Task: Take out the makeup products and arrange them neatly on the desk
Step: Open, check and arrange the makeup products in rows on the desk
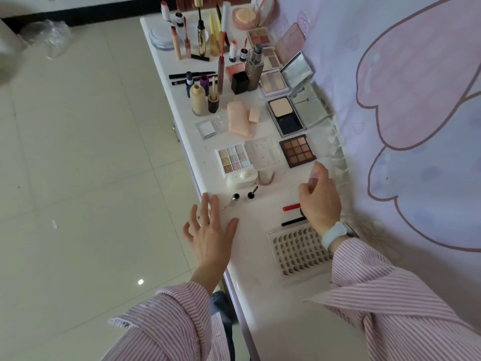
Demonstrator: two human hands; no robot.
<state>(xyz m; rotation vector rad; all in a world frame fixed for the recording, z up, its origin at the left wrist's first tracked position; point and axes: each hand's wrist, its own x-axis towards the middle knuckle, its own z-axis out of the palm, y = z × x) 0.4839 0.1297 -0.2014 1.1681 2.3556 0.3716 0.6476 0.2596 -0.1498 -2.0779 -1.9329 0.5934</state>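
Head view: hands over the tabletop [263, 259].
Left hand [210, 230] spread, empty, left of the lash tray [299, 252]; right hand [321, 196], beyond it, loosely curled, seemingly empty.

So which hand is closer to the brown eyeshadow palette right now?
Right. The right hand hovers just below the brown eyeshadow palette, its fingertips close to the near edge. The left hand sits farther off, at the desk's left edge.
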